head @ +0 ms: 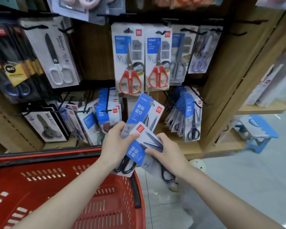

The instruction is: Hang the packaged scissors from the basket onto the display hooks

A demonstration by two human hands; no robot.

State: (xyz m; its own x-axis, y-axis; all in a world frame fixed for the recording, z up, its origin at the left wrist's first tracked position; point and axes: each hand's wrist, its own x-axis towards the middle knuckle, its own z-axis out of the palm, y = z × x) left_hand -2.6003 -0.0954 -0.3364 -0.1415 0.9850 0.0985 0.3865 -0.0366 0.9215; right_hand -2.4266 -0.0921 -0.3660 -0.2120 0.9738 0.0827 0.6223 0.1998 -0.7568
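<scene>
Scissors packs (139, 129) overlap: left grip (116, 142) pinches the rear pack (144, 111), right grip (169, 157) pinches the front pack (137, 152). Separating them carelessly may drop one outside the basket (40, 187).

Bright, even indoor light falls from overhead and casts no hard shadows; only soft dark patches sit behind the hanging packets (130, 60) on the far wall. The glossy floor (238, 179) on the right carries a pale sheen. The wide lens bends straight lines: the wooden post (229, 80) leans outward and the near basket (40, 187) rim bows. Print on the held packets (143, 111) in the middle reads clearly, while the edges smear and the stool (261, 129) far right is blurred.
</scene>
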